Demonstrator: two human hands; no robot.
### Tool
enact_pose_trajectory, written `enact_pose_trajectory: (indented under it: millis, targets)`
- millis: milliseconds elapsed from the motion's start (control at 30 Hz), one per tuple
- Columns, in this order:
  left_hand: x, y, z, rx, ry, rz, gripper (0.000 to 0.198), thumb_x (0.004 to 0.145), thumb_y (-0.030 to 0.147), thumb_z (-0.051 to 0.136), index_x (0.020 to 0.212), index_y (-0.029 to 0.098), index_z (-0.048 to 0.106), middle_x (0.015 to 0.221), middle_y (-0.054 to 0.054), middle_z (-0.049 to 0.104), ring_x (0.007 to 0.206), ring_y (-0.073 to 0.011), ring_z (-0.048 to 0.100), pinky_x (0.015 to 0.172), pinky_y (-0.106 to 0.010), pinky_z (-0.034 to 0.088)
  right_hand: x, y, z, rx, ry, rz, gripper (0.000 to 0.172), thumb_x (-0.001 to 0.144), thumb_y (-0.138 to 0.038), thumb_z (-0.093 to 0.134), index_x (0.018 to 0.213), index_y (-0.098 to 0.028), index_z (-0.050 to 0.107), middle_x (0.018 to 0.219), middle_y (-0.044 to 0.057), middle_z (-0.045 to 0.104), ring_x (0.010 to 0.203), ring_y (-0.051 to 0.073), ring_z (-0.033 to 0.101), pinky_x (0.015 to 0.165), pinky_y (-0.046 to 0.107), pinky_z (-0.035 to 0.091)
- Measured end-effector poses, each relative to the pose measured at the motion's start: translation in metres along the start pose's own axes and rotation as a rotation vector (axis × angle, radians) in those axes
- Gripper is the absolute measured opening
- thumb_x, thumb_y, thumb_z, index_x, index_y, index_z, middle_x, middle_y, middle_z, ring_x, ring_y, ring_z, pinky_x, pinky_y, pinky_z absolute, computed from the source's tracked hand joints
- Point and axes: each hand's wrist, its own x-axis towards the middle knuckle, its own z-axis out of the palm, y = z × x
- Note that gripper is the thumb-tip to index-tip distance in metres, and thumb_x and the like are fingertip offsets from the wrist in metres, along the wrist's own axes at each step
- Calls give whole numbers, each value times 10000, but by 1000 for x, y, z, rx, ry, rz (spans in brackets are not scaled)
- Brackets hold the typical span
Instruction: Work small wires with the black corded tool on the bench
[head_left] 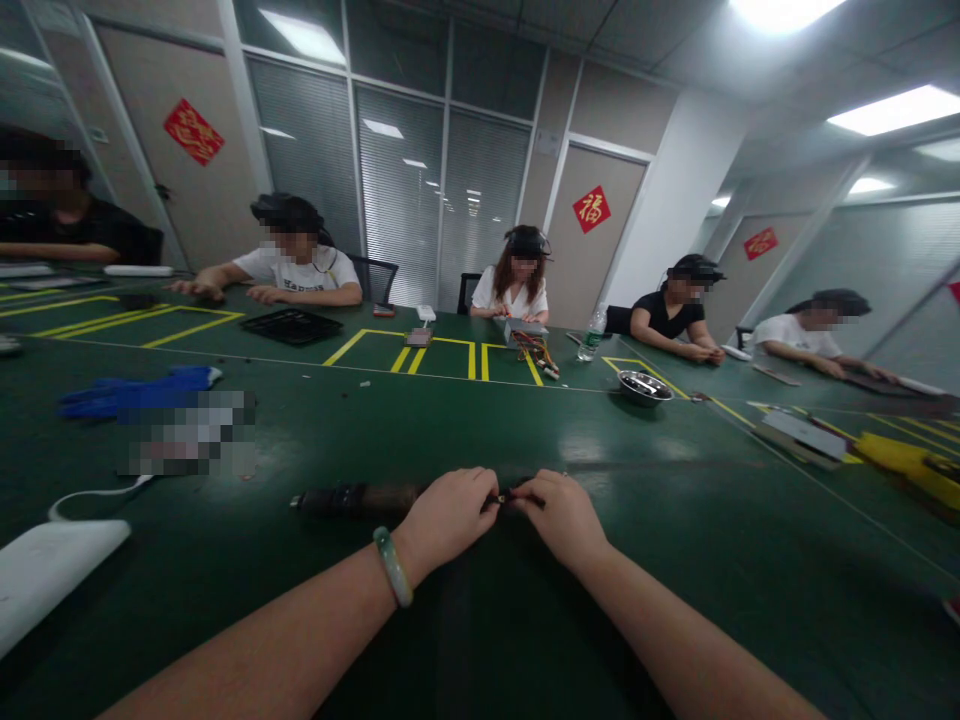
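Observation:
My left hand (456, 510), with a green bangle (393, 567) on its wrist, is closed in a pinch above the green table. Opposite it, my right hand (561, 515) is pinched too, the fingertips of both almost meeting. Between them shows a small dark part (502, 498) with a pale, shiny bit; its kind is too small to tell. A long dark cylindrical tool (352, 500) with a narrow metal tip at its left end lies on the table behind my left hand, which hides its right end.
Left are a white device (56, 580) with a cable and a blue glove-like bundle (142, 390). Ahead stand a metal bowl (643, 387), a water bottle (592, 335) and a black tray (291, 326). A yellow object (907, 470) lies right. Several people sit across the table.

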Motion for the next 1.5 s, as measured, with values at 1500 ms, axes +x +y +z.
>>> enact_pose_trajectory:
  millis: [1500]
  targets:
    - [-4, 12, -10, 105, 67, 60, 122, 902, 301, 509, 908, 188, 555, 930, -38, 613, 900, -202, 574, 879, -379, 437, 21, 6, 19, -277, -111, -389, 136, 822, -36, 465, 861, -154, 521, 849, 47, 559, 831, 187, 502, 856, 336, 362]
